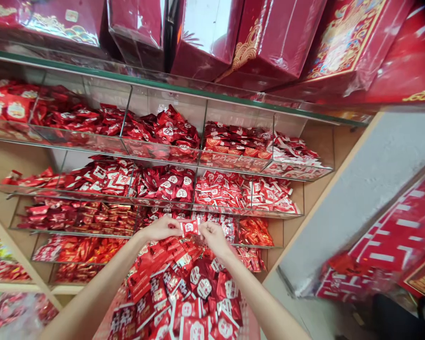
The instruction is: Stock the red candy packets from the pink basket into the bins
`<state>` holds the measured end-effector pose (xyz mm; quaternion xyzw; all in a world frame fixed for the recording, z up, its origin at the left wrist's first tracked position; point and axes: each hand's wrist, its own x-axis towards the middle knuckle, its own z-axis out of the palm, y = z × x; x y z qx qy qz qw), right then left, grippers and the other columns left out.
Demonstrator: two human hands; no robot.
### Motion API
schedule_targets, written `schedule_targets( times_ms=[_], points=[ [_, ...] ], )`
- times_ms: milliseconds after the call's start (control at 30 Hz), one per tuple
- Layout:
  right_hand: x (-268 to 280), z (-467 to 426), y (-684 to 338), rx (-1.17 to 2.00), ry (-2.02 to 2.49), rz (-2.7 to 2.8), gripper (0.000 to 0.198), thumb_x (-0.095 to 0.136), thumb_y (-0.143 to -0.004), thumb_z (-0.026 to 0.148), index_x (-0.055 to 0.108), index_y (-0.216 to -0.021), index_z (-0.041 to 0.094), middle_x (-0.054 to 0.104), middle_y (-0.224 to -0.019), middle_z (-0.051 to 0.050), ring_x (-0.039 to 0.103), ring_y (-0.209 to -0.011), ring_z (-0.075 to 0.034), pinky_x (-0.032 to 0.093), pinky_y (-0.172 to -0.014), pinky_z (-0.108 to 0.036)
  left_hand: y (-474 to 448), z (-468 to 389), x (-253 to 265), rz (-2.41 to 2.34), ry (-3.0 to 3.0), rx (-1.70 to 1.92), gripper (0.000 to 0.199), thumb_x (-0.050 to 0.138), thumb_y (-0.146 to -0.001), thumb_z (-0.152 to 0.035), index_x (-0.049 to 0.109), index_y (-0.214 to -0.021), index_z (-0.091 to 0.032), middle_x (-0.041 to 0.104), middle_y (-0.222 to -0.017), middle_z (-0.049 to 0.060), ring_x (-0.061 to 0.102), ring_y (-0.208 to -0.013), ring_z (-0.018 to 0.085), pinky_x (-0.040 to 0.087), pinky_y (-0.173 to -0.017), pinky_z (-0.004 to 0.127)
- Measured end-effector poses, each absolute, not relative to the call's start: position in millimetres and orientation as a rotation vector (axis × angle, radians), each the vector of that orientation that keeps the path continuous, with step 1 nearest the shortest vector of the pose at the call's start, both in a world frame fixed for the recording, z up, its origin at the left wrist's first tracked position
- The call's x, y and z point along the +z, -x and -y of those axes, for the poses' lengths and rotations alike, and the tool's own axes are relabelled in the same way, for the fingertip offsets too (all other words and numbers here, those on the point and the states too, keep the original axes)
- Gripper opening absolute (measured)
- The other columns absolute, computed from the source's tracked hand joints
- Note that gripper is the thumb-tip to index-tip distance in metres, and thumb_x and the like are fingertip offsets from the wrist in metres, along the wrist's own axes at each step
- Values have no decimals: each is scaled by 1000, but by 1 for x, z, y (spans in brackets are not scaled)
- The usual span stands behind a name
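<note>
Between my two hands is a small red candy packet [189,228] with a white printed patch. My left hand [163,228] pinches its left end, and my right hand [212,236] pinches the right end. The packet is held flat and level above a heap of red wrapped packets [194,283]. This heap fills a pink basket [250,318] below my hands, of which only parts of the side show. Just beyond my hands stand clear shelf bins with more red packets [166,182].
Glass shelves [163,80] run across in tiers, split by clear dividers and filled with red packets. Large dark red gift boxes [205,42] stand on the top shelf. To the right are a grey wall [386,179] and stacked red-and-white packages [386,231] near the floor.
</note>
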<state>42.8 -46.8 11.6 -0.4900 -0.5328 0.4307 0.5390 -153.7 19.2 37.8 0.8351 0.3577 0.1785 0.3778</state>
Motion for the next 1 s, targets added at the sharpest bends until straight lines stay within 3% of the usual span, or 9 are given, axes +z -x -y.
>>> schedule_targets(
  times_ms=[433,600,1000],
  points=[
    [-1,53,-37,1066,1123,1340,34,53,-77,48,51,-62,17,51,-53,4,39,-45,-8,29,-47,-21,162,-23,28,-848,-2071,506,28,57,-72,-38,64,-69,-11,56,-64,-1,44,-61,9,33,-58,18],
    [-8,55,-39,1134,1198,1361,32,57,-73,46,52,-62,17,52,-52,3,35,-42,-7,24,-43,-21,162,-27,23,-830,-2091,494,28,56,-74,-37,63,-71,-10,56,-66,-1,45,-62,10,34,-60,18],
    [0,52,-50,1101,1200,1459,32,57,-72,45,51,-57,17,52,-50,3,36,-44,-7,26,-45,-22,161,-31,21,-871,-2205,446,30,53,-75,-39,61,-67,-11,51,-64,-1,43,-61,10,33,-58,18]
  ],
)
